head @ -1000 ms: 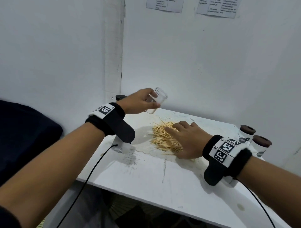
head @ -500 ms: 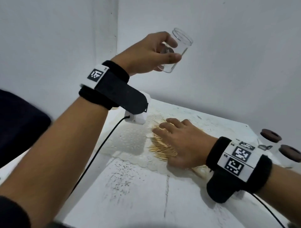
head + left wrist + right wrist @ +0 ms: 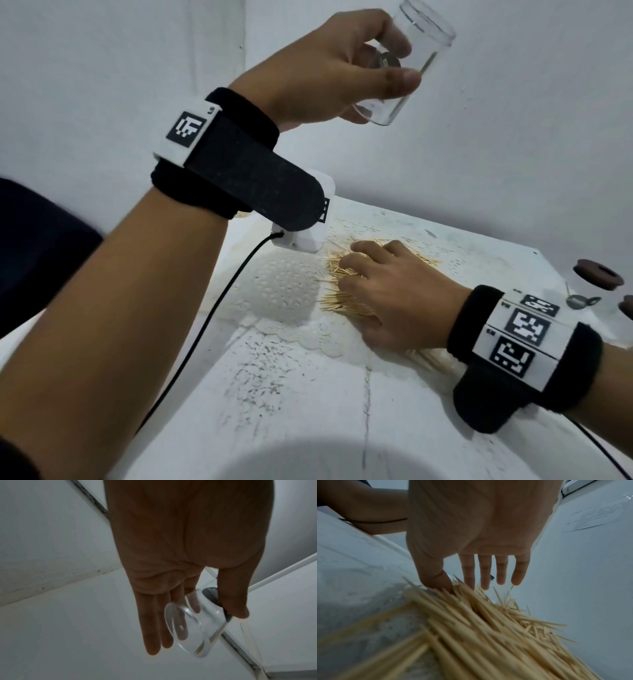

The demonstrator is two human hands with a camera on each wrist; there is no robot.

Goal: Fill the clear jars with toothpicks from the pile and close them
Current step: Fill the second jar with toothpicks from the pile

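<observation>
While the head view looks down on it, we list first the white table (image 3: pixel 342 394), its surface scuffed with dark specks and cracked down the middle. On it lies a white lace doily (image 3: pixel 287 284), and on the doily the pile of toothpicks (image 3: pixel 337 291), most of their long axes running roughly from the near right to the far left, a few stray ones crossing.

Our right hand (image 3: pixel 387 298) rests palm down on the pile; its fingers (image 3: pixel 485 574) are straight and slightly spread, with the thumb tip touching the sticks.

Our left hand (image 3: pixel 325 78) is raised well above the table and holds one clear jar (image 3: pixel 407 65), empty and without a lid. Thumb on one side and fingers (image 3: pixel 150 628) on the other grip its lower wall. The jar's long axis is tilted, mouth pointing up and to the right, base down and left.

At the table's right edge stands a jar with a brown lid (image 3: pixel 597 274); a second lid (image 3: pixel 627 305) is cut off by the frame.
</observation>
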